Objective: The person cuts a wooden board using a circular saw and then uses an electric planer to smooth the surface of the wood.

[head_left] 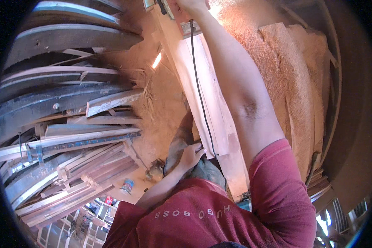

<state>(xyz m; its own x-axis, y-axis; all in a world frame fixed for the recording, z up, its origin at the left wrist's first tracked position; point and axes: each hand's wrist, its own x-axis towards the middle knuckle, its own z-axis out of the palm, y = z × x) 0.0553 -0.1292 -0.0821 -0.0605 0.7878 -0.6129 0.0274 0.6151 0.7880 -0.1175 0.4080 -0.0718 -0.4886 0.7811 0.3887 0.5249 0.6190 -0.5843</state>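
Observation:
A long pale wooden board runs away from my body, lying on a longer timber beam. At the far end my right hand, partly cut off by the upper edge, grips a corded power tool. Only a reddish part and a grey metal plate of that tool show; its exact kind is unclear. Its black cord trails along the board toward me. Down by my thigh, my left hand has its fingers apart, close to the board's near end, holding nothing.
Stacked timbers and curved planks fill the left side, with cut wooden strips lower down. Sawdust is heaped over boards on the right. A small blue can stands on the dusty ground at lower left.

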